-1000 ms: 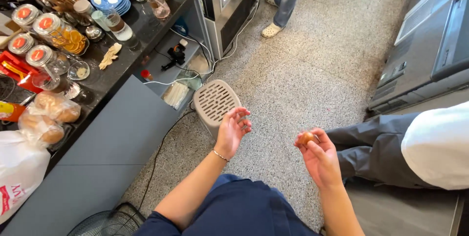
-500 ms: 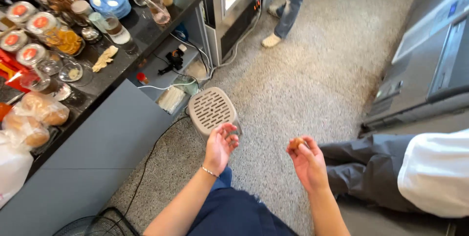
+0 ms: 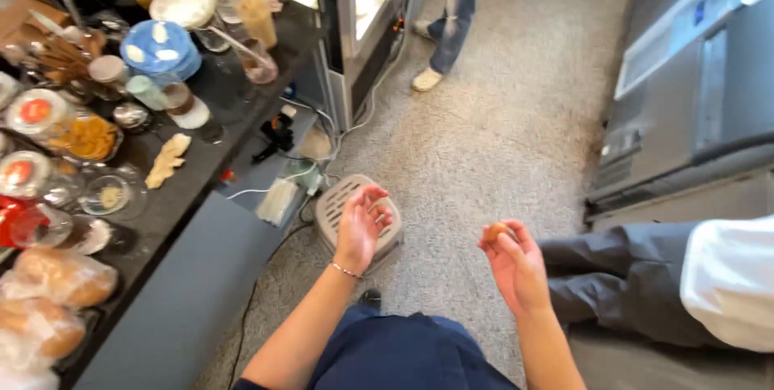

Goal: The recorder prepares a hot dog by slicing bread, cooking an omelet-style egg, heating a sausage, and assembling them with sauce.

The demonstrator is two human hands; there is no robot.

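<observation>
Two hands show in the head view, held out over the grey carpet. The right hand pinches a small brown piece of food at its fingertips, palm turned up, near the middle of the scene. The left hand is released, fingers loosely spread with nothing in them, a thin bracelet at its wrist. Under it on the floor lies a beige slotted box, with cables running from it toward the far left. Along the left stands a dark desk crowded with jars, a stack of blue plates and bagged buns at the near end. On the right another person sits in grey trousers and a white sleeve. Far off, someone in jeans stands by a cabinet.
</observation>
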